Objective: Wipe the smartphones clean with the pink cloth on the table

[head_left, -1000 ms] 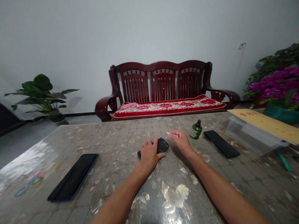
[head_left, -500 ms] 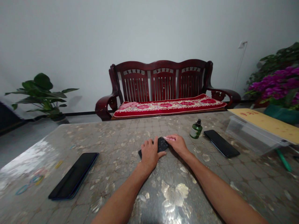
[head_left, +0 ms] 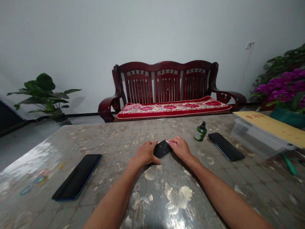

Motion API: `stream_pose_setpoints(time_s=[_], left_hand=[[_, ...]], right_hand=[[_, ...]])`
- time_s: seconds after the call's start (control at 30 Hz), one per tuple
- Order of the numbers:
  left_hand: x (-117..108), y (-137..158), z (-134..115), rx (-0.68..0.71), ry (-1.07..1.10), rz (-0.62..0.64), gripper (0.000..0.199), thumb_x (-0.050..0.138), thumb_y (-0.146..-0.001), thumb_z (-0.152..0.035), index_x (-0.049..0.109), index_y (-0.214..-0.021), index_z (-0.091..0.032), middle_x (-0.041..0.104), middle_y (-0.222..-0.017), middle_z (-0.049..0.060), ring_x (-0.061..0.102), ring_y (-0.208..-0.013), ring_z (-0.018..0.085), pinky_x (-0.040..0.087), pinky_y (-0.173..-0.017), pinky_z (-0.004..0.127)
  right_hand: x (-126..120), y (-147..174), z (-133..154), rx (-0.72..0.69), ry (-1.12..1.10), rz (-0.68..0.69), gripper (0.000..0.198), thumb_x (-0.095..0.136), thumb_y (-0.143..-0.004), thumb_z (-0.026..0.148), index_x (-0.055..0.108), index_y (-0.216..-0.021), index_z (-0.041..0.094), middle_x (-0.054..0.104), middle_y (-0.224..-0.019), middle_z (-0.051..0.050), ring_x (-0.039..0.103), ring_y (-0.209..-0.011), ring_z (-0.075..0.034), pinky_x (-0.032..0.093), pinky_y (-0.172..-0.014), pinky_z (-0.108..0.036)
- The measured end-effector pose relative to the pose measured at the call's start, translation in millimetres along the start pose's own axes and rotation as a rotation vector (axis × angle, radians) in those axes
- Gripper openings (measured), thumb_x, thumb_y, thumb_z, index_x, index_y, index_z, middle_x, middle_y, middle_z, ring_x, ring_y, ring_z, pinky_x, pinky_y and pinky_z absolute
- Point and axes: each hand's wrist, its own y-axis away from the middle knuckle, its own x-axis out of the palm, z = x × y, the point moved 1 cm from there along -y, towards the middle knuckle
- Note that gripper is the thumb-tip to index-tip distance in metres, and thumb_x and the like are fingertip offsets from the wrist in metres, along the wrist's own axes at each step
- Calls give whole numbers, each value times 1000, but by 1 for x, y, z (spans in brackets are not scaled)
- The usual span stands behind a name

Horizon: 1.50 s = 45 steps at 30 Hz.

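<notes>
A black phone [head_left: 162, 149] lies on the table in the middle, with pale spots on its dark face. My left hand [head_left: 147, 152] grips its left end, thumb along the near edge and fingers at the far side, hiding that end. At the phone's far right corner, my right hand [head_left: 180, 147] pinches a small pink cloth [head_left: 172, 142], mostly covered by the fingers. Right of that hand stands a green bottle [head_left: 200, 133] with a black top. Another dark phone [head_left: 226, 146] lies beyond the bottle, and one more dark phone [head_left: 77, 176] rests at the left.
The patterned table [head_left: 176, 194] fills the foreground. At the right is a clear plastic box [head_left: 262, 140] under a yellow sheet [head_left: 274, 125], with a green handle [head_left: 289, 164] nearby. Coloured bands [head_left: 35, 183] lie at the left. A wooden bench [head_left: 166, 68] stands behind.
My left hand has shifted left, from lying across the phone to holding its left end, so more of the dark face shows. My right hand stays at the corner with the cloth.
</notes>
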Motion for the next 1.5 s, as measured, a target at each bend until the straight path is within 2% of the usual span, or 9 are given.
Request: stream_pose_setpoints(time_s=[0.13,0.23,0.37,0.5,0.77,0.97,1.2,1.4,1.5], left_hand=[[-10,9,16,-27,-27,68,112,90,-48,-36,40,-148,-27,54,-136,16,51,-125,41,44,-98,46],[-7,20,23,3,17,69,110,87,-51,-31,38,-150,-26,55,-135,15,51,-125,38,43,-100,43],[6,31,36,94,197,-32,101,81,-60,-25,36,-150,-25,56,-135,12,51,-126,32,40,-106,42],[16,35,47,133,316,-120,96,78,-63,-24,37,-149,-22,56,-136,13,50,-127,33,40,-107,46],[20,32,47,125,386,-143,93,75,-61,-22,41,-147,-15,60,-130,15,54,-121,33,40,-107,45],[25,28,50,167,444,-164,91,75,-60,-22,43,-145,-16,60,-129,13,53,-121,33,40,-107,45],[22,28,47,195,469,-133,92,77,-59,-22,43,-145,-17,58,-134,13,53,-122,33,42,-107,45],[24,24,50,257,488,-119,93,78,-60,-21,42,-146,-20,59,-133,10,51,-124,31,38,-110,45],[25,25,53,275,507,-100,92,78,-62,-21,41,-146,-20,58,-134,11,52,-123,30,40,-109,44]], right_hand=[[-3,5,15,-107,260,64,20,60,-90,20,78,-91,27,66,-81,-3,61,-80,-17,44,-70,-26],[-3,9,24,-189,386,97,19,61,-90,17,78,-91,27,65,-82,-5,60,-85,-19,44,-74,-28],[4,19,37,-290,382,173,23,58,-91,14,76,-97,26,65,-87,-5,59,-86,-19,44,-74,-28],[8,23,45,-417,367,240,24,55,-93,14,75,-98,26,64,-90,-4,58,-87,-17,44,-75,-27],[-4,7,23,-267,508,89,25,53,-94,13,76,-98,24,63,-85,-6,57,-85,-20,44,-72,-29],[7,16,34,-408,370,229,25,51,-96,15,74,-101,25,63,-91,-3,57,-87,-17,43,-76,-26],[-6,4,21,-210,524,153,24,52,-95,14,75,-99,23,64,-89,-6,58,-89,-19,43,-78,-28],[1,12,30,-320,408,249,24,52,-97,16,73,-103,25,63,-89,-3,58,-89,-18,44,-79,-26],[-2,11,28,-300,439,222,23,52,-96,15,73,-102,24,63,-90,-4,58,-90,-19,44,-80,-27]])
